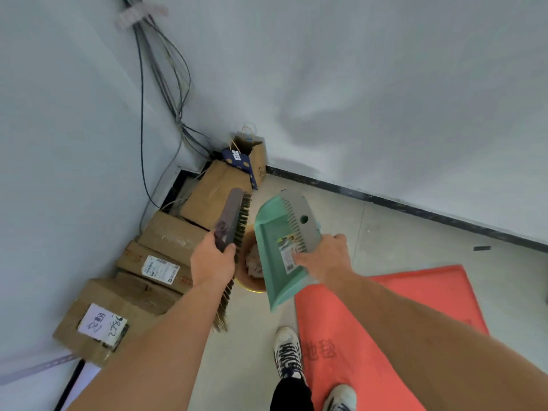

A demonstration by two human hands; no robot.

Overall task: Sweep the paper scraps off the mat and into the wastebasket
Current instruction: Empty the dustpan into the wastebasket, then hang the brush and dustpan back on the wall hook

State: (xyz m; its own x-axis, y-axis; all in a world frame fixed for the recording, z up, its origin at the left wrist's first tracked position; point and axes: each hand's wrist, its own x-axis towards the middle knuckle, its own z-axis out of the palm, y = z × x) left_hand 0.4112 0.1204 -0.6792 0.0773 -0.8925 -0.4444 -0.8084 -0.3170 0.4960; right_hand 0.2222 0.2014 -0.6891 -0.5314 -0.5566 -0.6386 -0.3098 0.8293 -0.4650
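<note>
My left hand (pixel 212 258) grips a broom (pixel 232 223) by its grey-purple head, bristles pointing right and downward. My right hand (pixel 323 256) holds a green dustpan (pixel 274 247) with a grey comb edge, lifted off the floor and tilted over the wastebasket (pixel 252 287). The wastebasket is a small brownish bin on the floor between the broom and the dustpan, mostly hidden by them. Crumpled paper scraps (pixel 253 261) lie inside it. The red mat (pixel 400 307) lies on the floor at the right, under my right forearm; no scraps show on its visible part.
Several cardboard boxes (pixel 166 250) line the left wall into the corner, with a paper bag (pixel 252 152) behind them. Cables (pixel 160 84) hang down the corner. My feet in white sneakers (pixel 289 354) stand at the mat's left edge. A small dark object (pixel 482 248) lies near the baseboard.
</note>
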